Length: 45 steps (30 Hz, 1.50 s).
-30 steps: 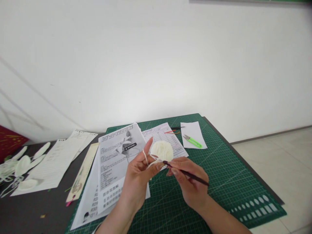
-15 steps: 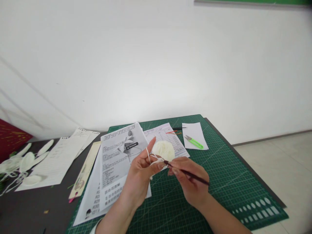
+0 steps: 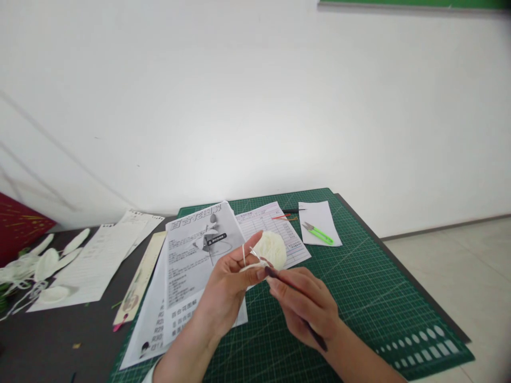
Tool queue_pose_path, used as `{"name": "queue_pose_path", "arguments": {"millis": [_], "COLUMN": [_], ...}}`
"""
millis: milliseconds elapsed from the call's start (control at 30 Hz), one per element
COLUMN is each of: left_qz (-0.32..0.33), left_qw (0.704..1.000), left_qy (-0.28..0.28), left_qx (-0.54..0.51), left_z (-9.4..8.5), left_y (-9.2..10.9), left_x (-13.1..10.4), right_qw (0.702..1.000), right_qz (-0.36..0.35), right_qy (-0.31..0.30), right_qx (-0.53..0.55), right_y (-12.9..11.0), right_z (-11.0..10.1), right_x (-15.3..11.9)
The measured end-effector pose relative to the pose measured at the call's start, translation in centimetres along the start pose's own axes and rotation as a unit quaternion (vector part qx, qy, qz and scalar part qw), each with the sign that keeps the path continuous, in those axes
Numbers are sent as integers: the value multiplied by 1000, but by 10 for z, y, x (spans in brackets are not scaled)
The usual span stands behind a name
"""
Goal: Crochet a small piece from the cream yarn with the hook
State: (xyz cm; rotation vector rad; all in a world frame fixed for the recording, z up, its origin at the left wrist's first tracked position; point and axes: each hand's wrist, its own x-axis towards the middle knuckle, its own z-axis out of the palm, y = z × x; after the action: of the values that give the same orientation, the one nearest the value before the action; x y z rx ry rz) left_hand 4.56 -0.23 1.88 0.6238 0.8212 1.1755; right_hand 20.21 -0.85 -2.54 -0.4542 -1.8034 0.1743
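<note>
My left hand pinches a small piece of white crochet work between thumb and fingers. A strand of white yarn loops round its raised index finger. In my right hand is a crochet hook with a dark handle, its thin metal tip up at the yarn by my left fingertips. The individual stitches are too small to make out. Just behind both hands lies a cream-white ball of yarn, partly covered by my left fingers.
Printed pattern sheets lie left on the green cutting mat, with a form behind the yarn. Green thread snips rest on white paper. Further left are a ruler, handwritten sheets and white crocheted petals.
The hook has swung steeper, its handle end dropping down and left, and its metal tip now shows above the yarn. My right hand has turned with it; my left index finger leans further right.
</note>
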Motion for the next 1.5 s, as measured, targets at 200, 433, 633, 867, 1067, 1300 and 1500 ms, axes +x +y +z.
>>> {"name": "queue_pose_path", "arguments": {"millis": [200, 433, 633, 867, 1067, 1300, 1500], "left_qz": [-30, -25, -23, -47, -93, -112, 2], "left_qw": [999, 998, 997, 994, 990, 985, 958], "left_qy": [-12, -47, -60, -89, -102, -107, -104], "left_qx": [35, 35, 32, 48, 27, 72, 268], "left_z": [-3, -8, -7, -11, -13, -17, -17], "left_y": [12, 19, 20, 25, 28, 27, 25], "left_x": [-4, -7, -8, -7, -8, -10, -11], "right_qw": [954, 860, 856, 859, 871, 853, 710], "right_qz": [218, 324, 328, 313, 291, 316, 492], "right_qy": [64, 153, 159, 136, 102, 100, 167], "right_qx": [194, 363, 368, 382, 382, 403, 475], "right_y": [-6, -1, 1, 3, 4, 6, 11], "right_z": [-5, -5, -8, -12, -19, -24, -15], "right_x": [8, 3, 4, 3, 4, 9, 17]}}
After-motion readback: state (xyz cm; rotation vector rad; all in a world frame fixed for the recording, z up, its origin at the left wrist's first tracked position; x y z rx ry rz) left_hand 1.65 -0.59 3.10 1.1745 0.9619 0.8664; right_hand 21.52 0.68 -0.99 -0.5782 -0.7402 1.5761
